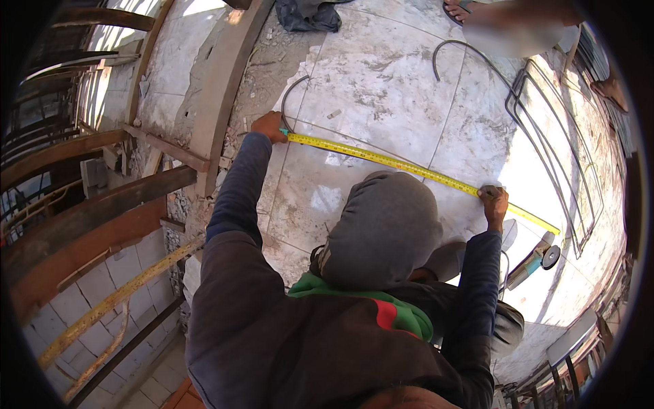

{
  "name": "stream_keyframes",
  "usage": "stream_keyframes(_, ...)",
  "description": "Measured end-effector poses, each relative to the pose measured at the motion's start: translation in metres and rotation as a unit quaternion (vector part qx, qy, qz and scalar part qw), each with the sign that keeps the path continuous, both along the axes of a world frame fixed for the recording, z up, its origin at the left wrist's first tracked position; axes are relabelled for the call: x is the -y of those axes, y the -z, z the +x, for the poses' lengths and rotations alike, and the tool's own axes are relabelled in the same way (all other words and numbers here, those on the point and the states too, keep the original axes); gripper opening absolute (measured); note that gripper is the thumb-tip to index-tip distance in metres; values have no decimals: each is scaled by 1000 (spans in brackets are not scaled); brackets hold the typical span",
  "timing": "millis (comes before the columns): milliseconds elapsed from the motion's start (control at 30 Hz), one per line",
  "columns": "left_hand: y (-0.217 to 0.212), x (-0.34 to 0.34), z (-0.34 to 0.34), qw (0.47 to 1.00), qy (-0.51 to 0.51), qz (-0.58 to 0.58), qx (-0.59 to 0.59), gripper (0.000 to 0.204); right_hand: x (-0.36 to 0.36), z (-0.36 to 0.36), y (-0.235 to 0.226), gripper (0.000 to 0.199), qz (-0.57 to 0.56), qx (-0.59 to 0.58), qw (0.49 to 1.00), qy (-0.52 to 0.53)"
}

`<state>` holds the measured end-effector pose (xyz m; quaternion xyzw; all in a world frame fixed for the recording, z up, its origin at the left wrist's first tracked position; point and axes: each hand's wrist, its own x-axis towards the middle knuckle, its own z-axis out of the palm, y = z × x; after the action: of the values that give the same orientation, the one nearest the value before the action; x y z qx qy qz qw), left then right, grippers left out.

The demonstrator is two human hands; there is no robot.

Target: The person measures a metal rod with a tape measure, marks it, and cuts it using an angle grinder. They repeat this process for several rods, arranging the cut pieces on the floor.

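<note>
A yellow tape measure blade (381,159) is stretched across the pale tiled floor, slanting down to the right. My left hand (270,127) is closed on its left end, where a small teal piece shows at the fingers. My right hand (494,202) pinches the blade further right, and the blade runs on past it toward an angle grinder (524,269) with a teal body and a dark disc. A thin dark rod (340,131) with a curved end by my left hand lies just beyond the blade. My bent knee in grey cloth (385,228) rises between my arms.
Bent dark metal rods (545,146) lie on the right. Another person's foot (458,9) is at the far right. Wooden beams (228,88) and a drop to a lower tiled area (88,300) are on the left. A black plastic bag (308,15) lies at the far edge.
</note>
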<state>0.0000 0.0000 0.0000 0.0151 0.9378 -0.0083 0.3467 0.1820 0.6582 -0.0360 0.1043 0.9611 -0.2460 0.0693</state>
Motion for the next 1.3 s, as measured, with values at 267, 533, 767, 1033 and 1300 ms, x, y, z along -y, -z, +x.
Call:
stream_keyframes(267,0,-8,-1,999,20,22,-18,71,-24,-2,18,17,27,53,998,-32)
stream_keyframes(533,3,-54,9,999,20,38,0,73,2,-21,-15,30,16,117,992,31)
stream_keyframes(767,6,-70,9,999,19,44,-3,73,64,-65,-24,31,29,71,995,-65)
stream_keyframes(1033,4,-82,8,1000,10,14,-5,76,172,-123,-21,26,14,25,991,-132)
stream_keyframes(1300,3,-80,7,1000,10,13,-2,75,225,-140,5,21,9,-128,987,-101)
